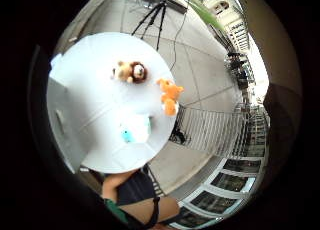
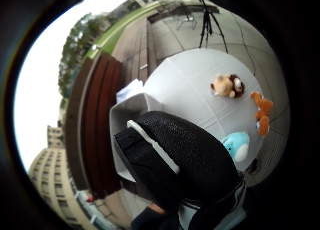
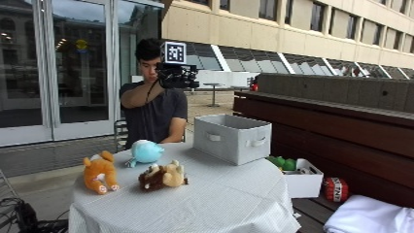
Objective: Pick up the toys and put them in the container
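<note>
Gloved right hand (image 3: 176, 76) raised above the table (image 3: 213, 204), finger state indiscernible; three toys (image 3: 144, 152) near its front edge, container (image 3: 232, 137) behind; reaching risks toppling toys off.

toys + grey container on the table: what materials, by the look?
Orange toy, blue toy and lion toy: plush fabric by the look, with fuzzy, soft outlines. Grey container: probably fabric over stiff panels, matte with sewn-looking handles. Exact fibre is unclear.

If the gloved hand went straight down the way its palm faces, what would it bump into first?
Probably the white table or the gray container. The gloved hand is raised high above both; depth is hard to judge, so the toys look less likely.
</note>
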